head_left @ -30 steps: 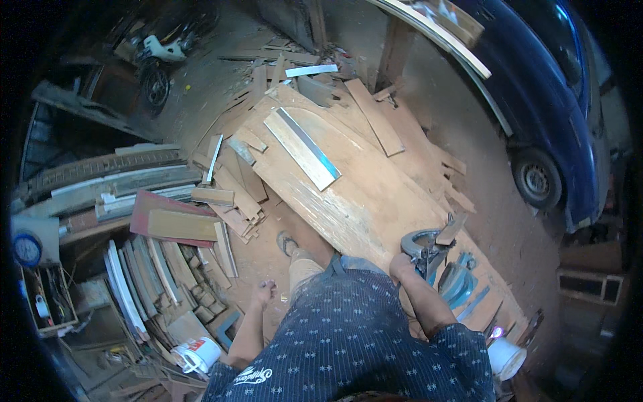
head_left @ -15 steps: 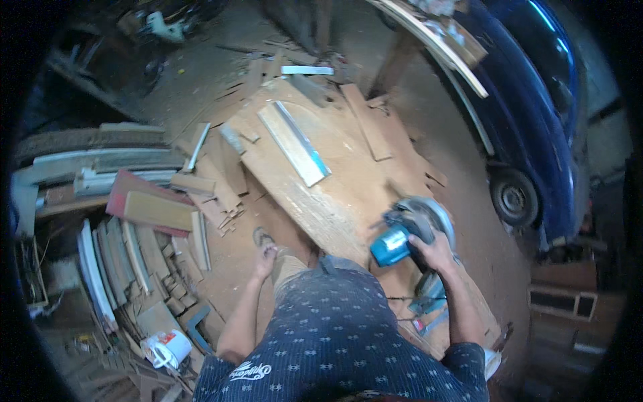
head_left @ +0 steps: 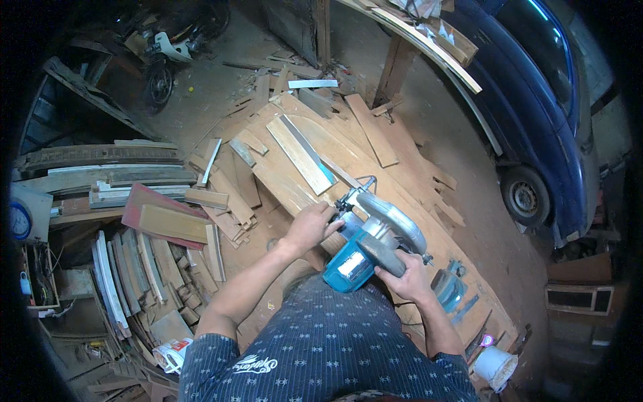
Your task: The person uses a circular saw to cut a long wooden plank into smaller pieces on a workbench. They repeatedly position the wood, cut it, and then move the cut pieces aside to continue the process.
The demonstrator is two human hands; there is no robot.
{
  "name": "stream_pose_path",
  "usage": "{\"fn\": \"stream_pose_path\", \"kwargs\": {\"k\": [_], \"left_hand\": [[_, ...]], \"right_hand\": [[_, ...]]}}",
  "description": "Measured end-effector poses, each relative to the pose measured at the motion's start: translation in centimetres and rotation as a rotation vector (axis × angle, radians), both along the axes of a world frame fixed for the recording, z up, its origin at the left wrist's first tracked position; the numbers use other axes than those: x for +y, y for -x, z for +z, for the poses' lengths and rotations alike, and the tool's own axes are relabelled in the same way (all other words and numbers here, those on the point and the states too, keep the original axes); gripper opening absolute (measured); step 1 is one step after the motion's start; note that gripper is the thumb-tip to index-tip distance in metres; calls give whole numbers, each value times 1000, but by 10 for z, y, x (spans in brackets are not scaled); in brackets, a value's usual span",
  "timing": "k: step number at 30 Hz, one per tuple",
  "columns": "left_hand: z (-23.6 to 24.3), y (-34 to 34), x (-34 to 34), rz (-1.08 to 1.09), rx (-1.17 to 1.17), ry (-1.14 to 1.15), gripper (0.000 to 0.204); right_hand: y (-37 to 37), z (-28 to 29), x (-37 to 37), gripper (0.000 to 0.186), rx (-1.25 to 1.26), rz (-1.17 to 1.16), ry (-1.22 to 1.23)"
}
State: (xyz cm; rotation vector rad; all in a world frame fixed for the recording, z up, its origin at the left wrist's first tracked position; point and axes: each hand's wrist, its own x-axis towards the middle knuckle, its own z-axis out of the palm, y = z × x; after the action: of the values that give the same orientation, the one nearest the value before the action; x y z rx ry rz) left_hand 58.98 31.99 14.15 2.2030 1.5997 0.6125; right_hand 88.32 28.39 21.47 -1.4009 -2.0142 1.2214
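Observation:
A circular saw (head_left: 351, 262) with a teal motor housing and a silver blade guard is held over the near edge of the wooden workbench (head_left: 408, 194). My right hand (head_left: 410, 278) wraps round its dark rear handle. At the saw's front, my left hand (head_left: 311, 226) has its fingers curled on the base plate area; the palm hides the exact grip. Just beyond the saw lies a pale board (head_left: 295, 151), beside a grey strip with a teal end. A second teal power tool (head_left: 449, 288) rests on the bench, right of my right hand.
Stacked planks (head_left: 107, 174) and offcuts fill the left side. A white bucket (head_left: 495, 367) stands at lower right. Beyond the bench are a blue car (head_left: 536, 127), a wooden post (head_left: 396, 67) and long raised boards (head_left: 429, 43). A motorbike (head_left: 164, 63) is at far left.
My right hand has brought the saw left and closer to my body. My left hand has risen from my side to the saw's front.

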Motion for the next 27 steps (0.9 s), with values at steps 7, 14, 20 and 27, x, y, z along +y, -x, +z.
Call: {"fn": "stream_pose_path", "kwargs": {"k": [7, 14, 20, 27], "left_hand": [[-1, 10, 22, -280, 203, -150, 39], [4, 23, 35, -429, 290, -112, 37], [-7, 19, 26, -335, 222, -143, 35], [-15, 13, 18, -236, 152, -182, 34]], "right_hand": [[0, 4, -2, 38, 32, 7, -28], [-2, 7, -8, 37, -7, 1, -79], [5, 19, -2, 36, 58, 32, -96], [5, 12, 0, 40, 31, 58, -143]]}}
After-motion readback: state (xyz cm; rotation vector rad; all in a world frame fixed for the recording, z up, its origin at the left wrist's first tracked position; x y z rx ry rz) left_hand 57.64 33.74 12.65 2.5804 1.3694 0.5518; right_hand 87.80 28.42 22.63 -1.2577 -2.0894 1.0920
